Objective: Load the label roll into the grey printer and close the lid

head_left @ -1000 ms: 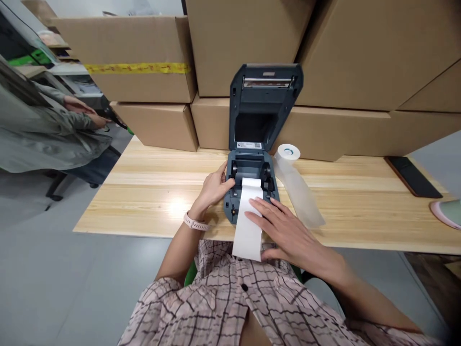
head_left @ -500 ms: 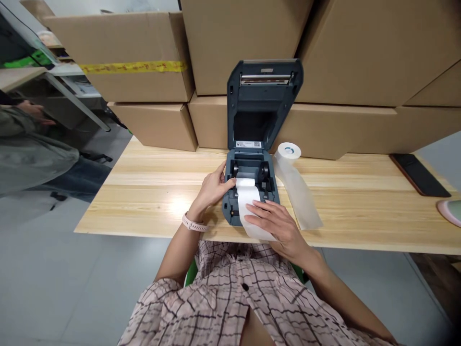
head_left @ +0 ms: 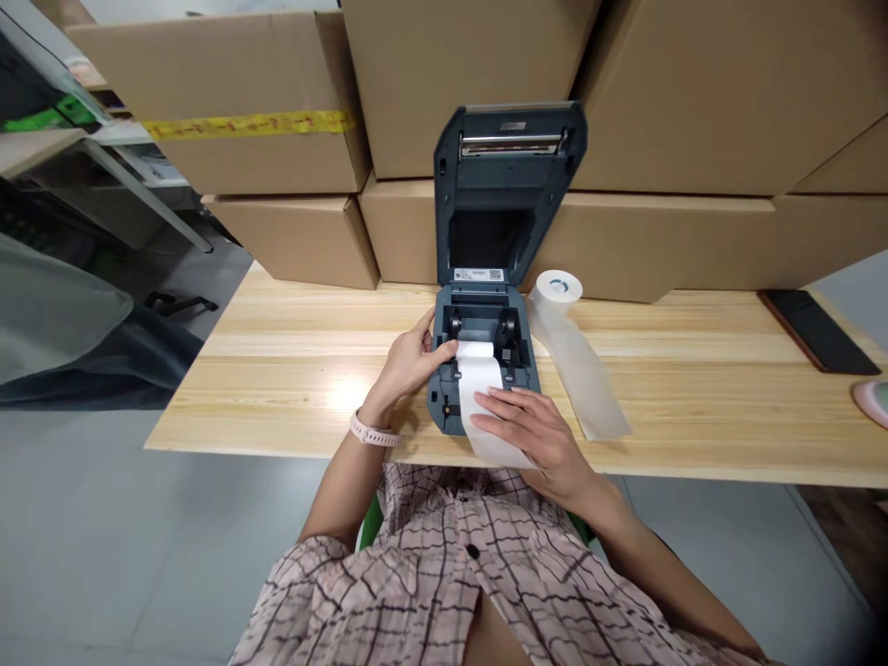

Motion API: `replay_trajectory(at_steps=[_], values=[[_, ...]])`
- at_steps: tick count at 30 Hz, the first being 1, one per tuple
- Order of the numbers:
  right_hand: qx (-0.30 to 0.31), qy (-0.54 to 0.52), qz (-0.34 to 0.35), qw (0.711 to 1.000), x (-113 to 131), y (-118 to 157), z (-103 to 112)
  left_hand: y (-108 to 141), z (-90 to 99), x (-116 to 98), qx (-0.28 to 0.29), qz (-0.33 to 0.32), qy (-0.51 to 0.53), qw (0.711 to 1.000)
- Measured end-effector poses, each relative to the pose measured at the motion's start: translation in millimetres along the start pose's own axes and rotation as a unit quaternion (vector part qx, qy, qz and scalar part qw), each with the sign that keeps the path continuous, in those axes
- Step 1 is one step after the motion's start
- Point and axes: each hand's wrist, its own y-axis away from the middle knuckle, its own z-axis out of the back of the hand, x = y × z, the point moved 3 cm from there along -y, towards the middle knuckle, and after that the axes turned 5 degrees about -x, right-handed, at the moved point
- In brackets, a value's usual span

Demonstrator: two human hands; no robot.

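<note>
A dark grey-blue label printer [head_left: 444, 416] stands on the table with its lid [head_left: 510, 202] raised. A strip of white label paper [head_left: 480, 375] runs from inside it over the front edge. My left hand [head_left: 411, 359] grips the printer's left wall, thumb over the rim near the paper and fingers along the outside. My right hand [head_left: 537, 430] rests its long fingers over the strip's front part and holds it; its thumb is mostly hidden. Right of the printer stands a paper roll [head_left: 559, 287] with a translucent strip [head_left: 589, 384] unrolled towards me.
Cardboard boxes [head_left: 458, 83] are stacked along the back of the wooden table [head_left: 277, 370]. At the right lie a dark phone [head_left: 819, 330] and part of a pink-rimmed object [head_left: 872, 402]. Another person's clothing [head_left: 59, 314] shows at the far left.
Both hands, the printer and the paper stay nearly as they were. The view has shifted slightly. At the left, the other person has moved and their hand is out of sight.
</note>
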Motion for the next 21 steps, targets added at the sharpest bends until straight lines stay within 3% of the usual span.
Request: replay_trajectory(at_steps=[7,9,13,15,16,18,19,21], values=[[-0.027,-0.003,-0.004,1.000,-1.3,4.5,-9.4,-0.9,-0.9,2.2,-0.006,0.002,0.009,1.000],[-0.007,0.001,-0.005,1.000,1.3,4.4,-3.9,-2.0,-0.1,2.4,-0.008,0.000,0.007,1.000],[0.166,-0.038,0.009,0.985,6.8,-6.2,37.8,7.4,1.8,-2.5,-0.015,0.031,-0.008,0.999],[0.183,-0.071,-0.007,0.981,-0.6,-24.7,72.3,22.8,-0.2,-7.1,-0.026,0.062,0.018,0.998],[0.136,-0.072,-0.028,0.988,-9.6,-39.6,90.7,33.2,-2.8,-9.7,-0.029,0.075,0.047,0.996],[-0.057,-0.032,-0.066,0.996,-36.7,-78.1,124.6,57.0,-11.4,-15.2,-0.014,0.081,0.107,0.991],[-0.143,-0.014,-0.082,0.986,-53.1,-99.8,135.5,69.1,-16.1,-17.4,-0.009,0.078,0.120,0.990],[-0.218,-0.032,-0.130,0.967,-89.0,-146.8,140.6,90.9,-24.4,-19.8,-0.008,0.073,0.139,0.988]])
